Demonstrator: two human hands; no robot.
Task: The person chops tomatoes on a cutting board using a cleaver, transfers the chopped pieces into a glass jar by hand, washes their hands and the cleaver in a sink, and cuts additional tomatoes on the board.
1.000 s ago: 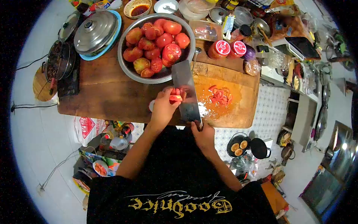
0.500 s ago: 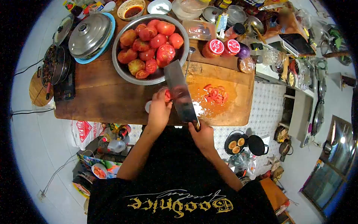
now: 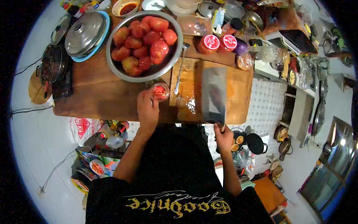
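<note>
My right hand (image 3: 223, 138) is closed round the handle of a cleaver (image 3: 214, 91). Its broad blade extends over the cutting board (image 3: 238, 106) and covers part of it. My left hand (image 3: 148, 106) is closed at the near left rim of a small glass jar (image 3: 166, 96), which has red tomato pieces (image 3: 159, 90) in it. Just beyond that hand stands a large metal bowl (image 3: 110, 61) heaped with whole tomatoes (image 3: 143, 39). A long-handled spoon (image 3: 179, 72) lies along the board's left side. Wet juice shines on the board.
Two red-lidded jars (image 3: 211, 43) stand behind the board, beside a clear plastic container (image 3: 194, 26). At the back left, a metal lid (image 3: 85, 33) covers a blue-rimmed dish, with a dark pan (image 3: 52, 65) further left. The table's front edge (image 3: 97, 115) runs close to my body.
The cleaver has swung right, from beside the bowl to over the board. The glass jar, mostly hidden before, now shows at my left hand. The tomato slices on the board no longer show.
</note>
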